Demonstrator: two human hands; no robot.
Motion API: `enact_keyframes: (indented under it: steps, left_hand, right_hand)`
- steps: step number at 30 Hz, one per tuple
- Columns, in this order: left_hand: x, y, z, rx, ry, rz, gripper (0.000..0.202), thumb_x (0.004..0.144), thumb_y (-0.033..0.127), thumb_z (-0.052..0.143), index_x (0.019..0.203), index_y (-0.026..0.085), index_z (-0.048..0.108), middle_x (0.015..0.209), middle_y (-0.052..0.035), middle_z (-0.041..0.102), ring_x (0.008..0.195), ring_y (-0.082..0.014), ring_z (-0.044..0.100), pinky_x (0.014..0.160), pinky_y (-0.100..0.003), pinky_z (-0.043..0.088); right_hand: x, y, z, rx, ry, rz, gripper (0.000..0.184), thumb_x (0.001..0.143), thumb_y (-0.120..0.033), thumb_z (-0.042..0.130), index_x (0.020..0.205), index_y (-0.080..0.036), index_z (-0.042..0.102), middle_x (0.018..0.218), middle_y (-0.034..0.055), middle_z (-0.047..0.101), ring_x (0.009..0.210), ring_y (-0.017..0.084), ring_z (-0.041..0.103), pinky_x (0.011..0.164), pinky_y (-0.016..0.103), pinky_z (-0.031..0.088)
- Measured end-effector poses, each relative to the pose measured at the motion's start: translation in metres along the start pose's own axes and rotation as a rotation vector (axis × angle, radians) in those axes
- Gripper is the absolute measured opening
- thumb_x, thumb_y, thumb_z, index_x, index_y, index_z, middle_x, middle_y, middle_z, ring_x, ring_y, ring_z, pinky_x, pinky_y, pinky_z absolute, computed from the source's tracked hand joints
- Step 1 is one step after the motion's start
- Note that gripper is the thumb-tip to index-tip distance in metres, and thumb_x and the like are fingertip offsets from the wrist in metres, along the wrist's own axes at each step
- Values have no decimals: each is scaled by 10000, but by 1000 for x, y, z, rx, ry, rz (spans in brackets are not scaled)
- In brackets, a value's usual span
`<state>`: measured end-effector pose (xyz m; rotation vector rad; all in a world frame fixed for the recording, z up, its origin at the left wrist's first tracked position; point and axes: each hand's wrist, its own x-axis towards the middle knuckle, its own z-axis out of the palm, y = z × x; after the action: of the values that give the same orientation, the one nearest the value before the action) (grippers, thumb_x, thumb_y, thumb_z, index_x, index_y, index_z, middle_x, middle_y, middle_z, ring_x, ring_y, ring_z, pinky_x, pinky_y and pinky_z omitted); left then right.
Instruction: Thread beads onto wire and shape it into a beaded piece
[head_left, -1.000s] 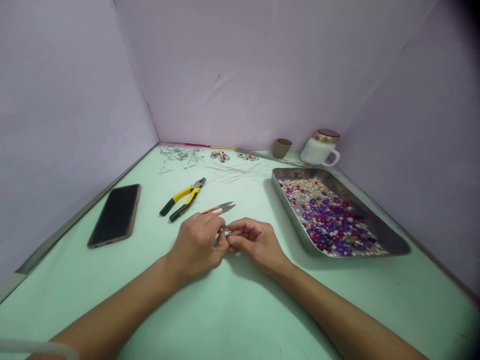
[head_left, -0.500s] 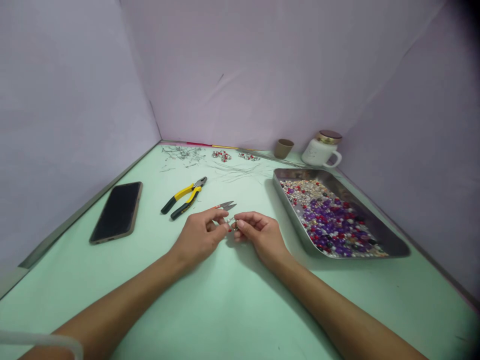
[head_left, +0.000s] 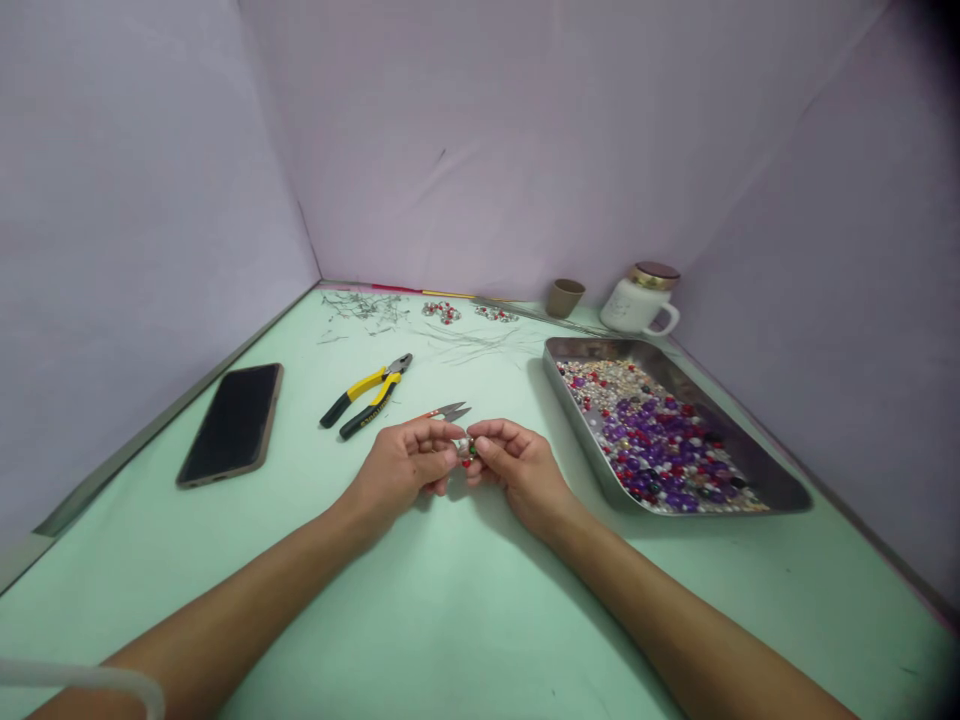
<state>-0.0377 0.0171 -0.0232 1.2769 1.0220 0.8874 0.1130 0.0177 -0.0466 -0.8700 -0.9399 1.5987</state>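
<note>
The left hand (head_left: 401,468) and right hand (head_left: 517,465) meet fingertip to fingertip low over the green table (head_left: 465,620), both pinched closed on a small beaded piece (head_left: 466,449) held between them. The piece lies directly between the hands, equally near to each; its long axis is too small to tell. Thread snips (head_left: 448,411) lie just beyond, the bead tray (head_left: 780,487) to the right.

On the worktop (head_left: 450,620) my hands meet at the middle, left hand (head_left: 405,465) and right hand (head_left: 517,470) touching around a bead piece (head_left: 466,450). Snips (head_left: 448,411) lie just behind them, pliers (head_left: 365,396) further left, phone (head_left: 231,424) beyond. The tray (head_left: 757,470) of beads (head_left: 652,435) sits right; cup (head_left: 564,297) and mug (head_left: 640,297) behind it.
</note>
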Motion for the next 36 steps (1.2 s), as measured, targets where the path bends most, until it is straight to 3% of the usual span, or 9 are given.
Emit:
enact_keyframes:
  steps: [4, 8, 12, 15, 20, 26, 36]
  left_hand:
    - [-3, -1, 3, 186, 79, 120, 238, 671, 210, 570, 900, 150, 598, 567, 40, 477, 479, -66, 417, 472, -201, 342]
    - [-4, 0, 4, 313, 133, 179, 136, 668, 246, 571, 737, 136, 610, 551, 31, 469, 508, -77, 403, 480, -203, 337]
    - [-5, 4, 3, 461, 228, 126, 151, 640, 280, 583, 606, 137, 554, 522, 30, 479, 483, -76, 391, 449, -199, 318]
    - [-6, 6, 2, 526, 234, 92, 152, 631, 278, 576, 581, 137, 552, 502, 30, 479, 478, -77, 400, 444, -197, 313]
    - [-3, 6, -2, 448, 119, 25, 147, 627, 268, 573, 575, 130, 570, 511, 27, 490, 485, -76, 403, 439, -192, 306]
    - [-1, 10, -3, 275, 58, -49, 139, 638, 245, 569, 661, 119, 624, 484, 36, 477, 454, -69, 385, 445, -201, 296]
    - [0, 4, -6, 188, 33, -48, 178, 688, 280, 534, 688, 125, 622, 426, 42, 440, 406, -65, 345, 421, -206, 255]
  right_hand:
    - [-2, 1, 1, 46, -92, 95, 231, 621, -244, 690, 764, -154, 533, 576, -23, 631, 445, 85, 577, 463, 203, 494]
    - [-5, -1, 6, 7, -116, 157, 237, 630, -272, 683, 744, -153, 511, 596, -12, 627, 456, 95, 583, 468, 220, 500]
    - [-8, -2, 9, -105, -18, 75, 239, 663, -344, 638, 775, -154, 545, 634, -2, 602, 554, 116, 592, 489, 237, 507]
    - [-12, -3, 9, -232, 14, -37, 250, 688, -363, 604, 823, -154, 586, 708, 23, 602, 627, 129, 580, 465, 221, 493]
    - [-13, -2, 10, -352, 46, -73, 253, 621, -298, 664, 807, -135, 613, 611, 13, 605, 538, 124, 554, 433, 233, 486]
    - [-11, -3, 11, -266, 164, -10, 248, 571, -284, 704, 749, -134, 620, 526, 2, 612, 482, 121, 567, 477, 255, 508]
    - [-7, 2, 5, -73, 104, 50, 276, 539, -268, 736, 751, -137, 617, 582, 5, 642, 506, 118, 594, 529, 268, 519]
